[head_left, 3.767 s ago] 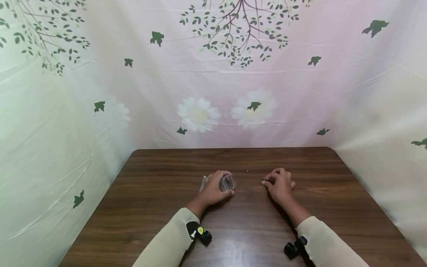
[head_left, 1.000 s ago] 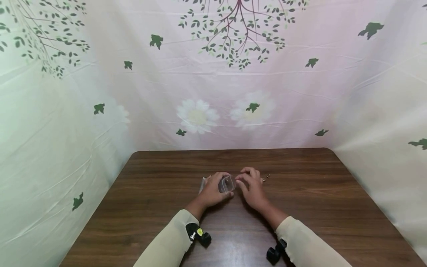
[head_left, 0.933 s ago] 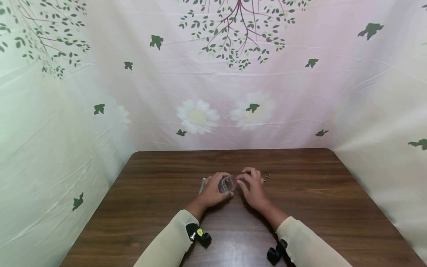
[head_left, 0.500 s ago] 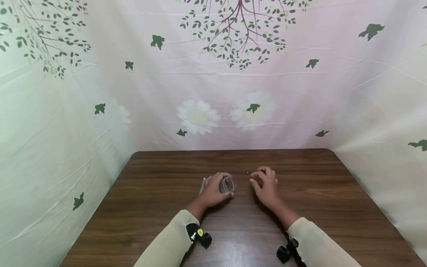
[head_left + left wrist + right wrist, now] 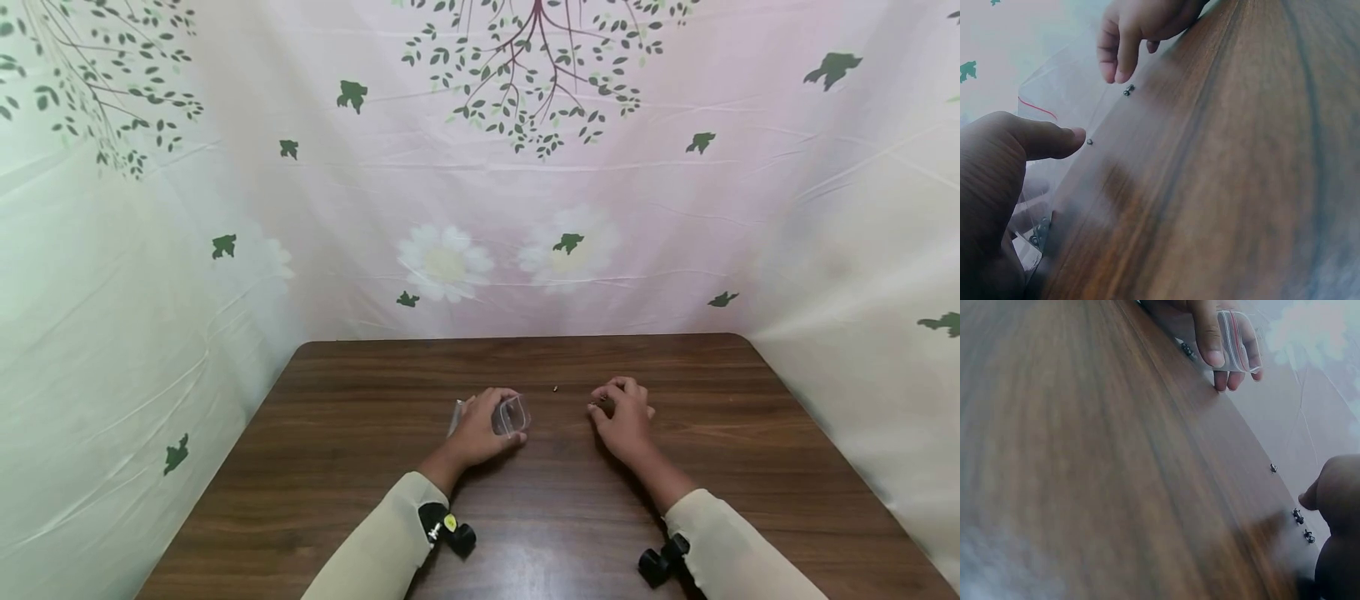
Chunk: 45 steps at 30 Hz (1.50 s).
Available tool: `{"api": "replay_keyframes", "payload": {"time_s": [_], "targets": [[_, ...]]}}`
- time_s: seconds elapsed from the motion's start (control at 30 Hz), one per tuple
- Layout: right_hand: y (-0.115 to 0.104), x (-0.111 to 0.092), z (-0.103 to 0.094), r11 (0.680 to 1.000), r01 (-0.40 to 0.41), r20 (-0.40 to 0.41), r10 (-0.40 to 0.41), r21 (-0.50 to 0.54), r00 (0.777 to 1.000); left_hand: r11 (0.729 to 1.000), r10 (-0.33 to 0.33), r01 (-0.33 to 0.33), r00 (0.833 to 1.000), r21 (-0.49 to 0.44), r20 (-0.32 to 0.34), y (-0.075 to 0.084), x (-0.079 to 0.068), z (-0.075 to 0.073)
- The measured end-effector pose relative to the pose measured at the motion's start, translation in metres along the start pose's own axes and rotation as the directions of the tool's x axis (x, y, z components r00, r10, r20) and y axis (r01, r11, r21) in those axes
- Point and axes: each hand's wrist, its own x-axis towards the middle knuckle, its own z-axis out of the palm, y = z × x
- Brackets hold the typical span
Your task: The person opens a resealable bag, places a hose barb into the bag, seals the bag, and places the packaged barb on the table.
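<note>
Left hand [image 5: 480, 427] first: curled round a clear bag [image 5: 514, 414], gripping it between thumb at 6 o'clock and fingers at 12, low over the counter [image 5: 337, 442]. Held with its mouth toward 3 o'clock and, inside, a few dark bits [image 5: 1040, 232].

Out at the bag's 3 o'clock, well apart from it, right hand [image 5: 625, 419]: loosely bent, with thumb and forefinger parted, close over two metal bits [image 5: 1298, 516] lying near each other. Too small to tell whether touching them. Off to 10 o'clock of this hand, and 2 o'clock of the bag, one lone bit [image 5: 1274, 468] resting on bare wood.

Underneath, dark brown grain running from 9 to 3 o'clock, with rounded far corners at 10 and 2 and a pale glare at 6, between the forearms. Reaching in from 7 and 5 o'clock, cream sleeves [image 5: 375, 542], each with a black wrist camera [image 5: 461, 540] at the cuff.

Beyond the far edge and round both sides, hanging cloth [image 5: 487, 187]: pinkish at 12, pale green at 10, creamy at 2, softly creased. Printed on it, leafy branches [image 5: 543, 75] at 12 and 10, scattered green birds [image 5: 832, 71], and pale daisies [image 5: 444, 260] low down.
</note>
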Motion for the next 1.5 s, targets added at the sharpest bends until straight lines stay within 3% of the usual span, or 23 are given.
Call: {"api": "replay_keyframes", "payload": {"time_s": [0.47,1.13,1.3,1.5], "targets": [[0.0,0.002,-0.002,0.992,-0.102,0.07,0.107,-0.072,0.992,1.0,-0.01,0.01,1.0,0.002,0.008,-0.001,0.002,-0.001],[0.002,0.003,-0.002,0.989,-0.106,0.096,0.115,-0.099,0.989,1.0,-0.012,0.012,1.0,-0.002,0.008,-0.002,0.001,0.0],[-0.001,0.004,-0.001,0.993,-0.081,0.077,0.088,-0.084,0.993,1.0,-0.016,0.016,1.0,-0.002,0.006,-0.003,0.001,0.001],[-0.005,0.006,0.008,1.0,0.011,0.033,-0.011,-0.022,0.999,1.0,-0.022,0.022,1.0,-0.001,0.007,-0.004,0.001,0.001]]}}
